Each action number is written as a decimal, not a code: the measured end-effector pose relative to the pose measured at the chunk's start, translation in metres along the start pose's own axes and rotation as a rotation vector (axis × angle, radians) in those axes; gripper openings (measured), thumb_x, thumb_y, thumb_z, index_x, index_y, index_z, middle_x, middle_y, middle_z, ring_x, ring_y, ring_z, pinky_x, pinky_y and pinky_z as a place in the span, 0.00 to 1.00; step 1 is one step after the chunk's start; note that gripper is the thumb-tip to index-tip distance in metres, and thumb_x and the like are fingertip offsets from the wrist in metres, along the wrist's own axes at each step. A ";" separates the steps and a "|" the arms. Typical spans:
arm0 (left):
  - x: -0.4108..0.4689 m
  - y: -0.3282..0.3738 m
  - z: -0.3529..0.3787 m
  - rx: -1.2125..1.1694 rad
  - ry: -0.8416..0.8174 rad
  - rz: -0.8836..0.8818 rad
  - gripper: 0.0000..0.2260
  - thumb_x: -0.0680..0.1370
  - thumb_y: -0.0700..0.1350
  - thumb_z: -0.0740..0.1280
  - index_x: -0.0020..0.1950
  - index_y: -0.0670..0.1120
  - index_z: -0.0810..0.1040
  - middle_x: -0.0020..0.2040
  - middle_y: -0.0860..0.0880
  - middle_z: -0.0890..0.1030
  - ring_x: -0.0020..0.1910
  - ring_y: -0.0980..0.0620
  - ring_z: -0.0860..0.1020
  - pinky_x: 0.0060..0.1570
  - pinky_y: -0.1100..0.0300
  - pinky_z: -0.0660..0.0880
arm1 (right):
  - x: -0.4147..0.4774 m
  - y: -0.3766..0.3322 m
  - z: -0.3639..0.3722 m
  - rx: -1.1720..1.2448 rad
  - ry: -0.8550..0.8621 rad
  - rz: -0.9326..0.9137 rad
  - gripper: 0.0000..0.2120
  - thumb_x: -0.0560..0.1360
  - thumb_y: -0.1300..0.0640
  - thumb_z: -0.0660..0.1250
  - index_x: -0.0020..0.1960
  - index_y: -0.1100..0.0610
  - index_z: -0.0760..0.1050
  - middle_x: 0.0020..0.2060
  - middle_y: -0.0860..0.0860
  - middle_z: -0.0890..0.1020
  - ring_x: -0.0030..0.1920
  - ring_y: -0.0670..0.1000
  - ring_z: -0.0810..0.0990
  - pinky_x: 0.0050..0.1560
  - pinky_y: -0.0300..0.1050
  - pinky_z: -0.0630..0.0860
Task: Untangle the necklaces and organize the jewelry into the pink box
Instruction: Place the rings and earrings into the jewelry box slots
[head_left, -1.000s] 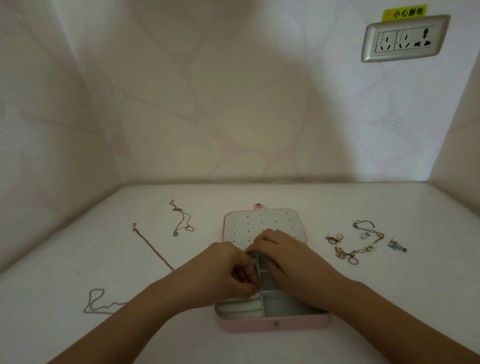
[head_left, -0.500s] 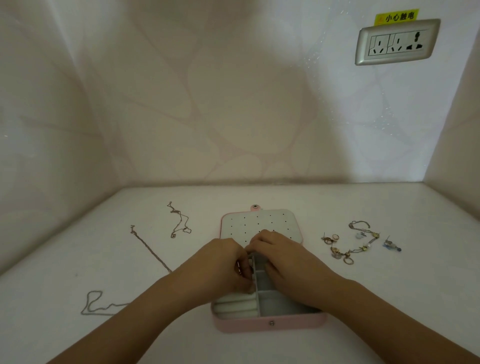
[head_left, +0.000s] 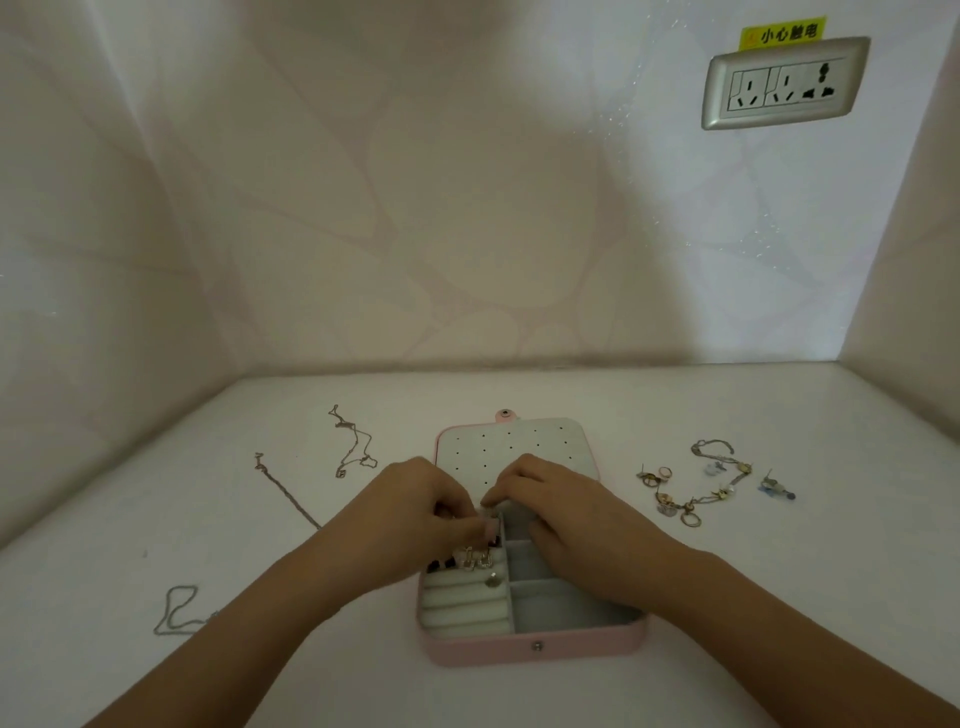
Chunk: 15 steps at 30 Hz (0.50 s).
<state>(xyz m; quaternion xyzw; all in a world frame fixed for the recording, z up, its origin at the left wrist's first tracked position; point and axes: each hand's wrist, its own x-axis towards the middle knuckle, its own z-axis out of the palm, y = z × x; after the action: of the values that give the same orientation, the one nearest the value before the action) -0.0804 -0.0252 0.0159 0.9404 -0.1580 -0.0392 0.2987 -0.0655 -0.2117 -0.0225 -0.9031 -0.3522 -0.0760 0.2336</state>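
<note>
The left hand (head_left: 415, 512) curls over earrings (head_left: 475, 559) in the pink box (head_left: 571, 647), seemingly seating one. The right hand (head_left: 566, 514) curls alongside. I cannot tell what either holds.

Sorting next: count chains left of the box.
3: tangled chain farthest back, straight chain beside the left forearm, looped chain nearest; the last two may join under it.

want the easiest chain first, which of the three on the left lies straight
The middle chain, stretched in one diagonal line; the far chain and the near chain are kinked and looped.
</note>
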 end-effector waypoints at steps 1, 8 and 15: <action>0.002 0.001 -0.001 -0.020 0.026 0.023 0.11 0.73 0.55 0.71 0.33 0.51 0.82 0.23 0.55 0.73 0.23 0.60 0.67 0.27 0.69 0.64 | 0.001 0.002 -0.004 0.004 0.004 0.012 0.20 0.76 0.66 0.56 0.64 0.52 0.73 0.60 0.45 0.73 0.57 0.42 0.70 0.59 0.36 0.68; 0.040 0.015 0.011 -0.110 -0.003 0.140 0.04 0.77 0.52 0.67 0.49 0.58 0.80 0.40 0.61 0.79 0.37 0.67 0.76 0.39 0.73 0.69 | -0.015 0.053 -0.074 0.025 0.157 0.387 0.18 0.76 0.67 0.58 0.53 0.48 0.79 0.49 0.43 0.80 0.46 0.39 0.77 0.45 0.30 0.74; 0.070 0.031 0.032 -0.043 -0.246 0.152 0.13 0.79 0.56 0.60 0.63 0.60 0.75 0.61 0.64 0.75 0.61 0.64 0.71 0.65 0.63 0.64 | -0.060 0.134 -0.116 -0.064 0.196 0.859 0.16 0.74 0.70 0.60 0.49 0.53 0.79 0.53 0.53 0.80 0.47 0.50 0.76 0.49 0.42 0.74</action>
<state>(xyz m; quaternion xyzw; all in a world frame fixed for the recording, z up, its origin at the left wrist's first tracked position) -0.0283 -0.0895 0.0092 0.9072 -0.2633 -0.1346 0.2992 -0.0167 -0.3886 0.0117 -0.9629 0.0814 -0.0682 0.2483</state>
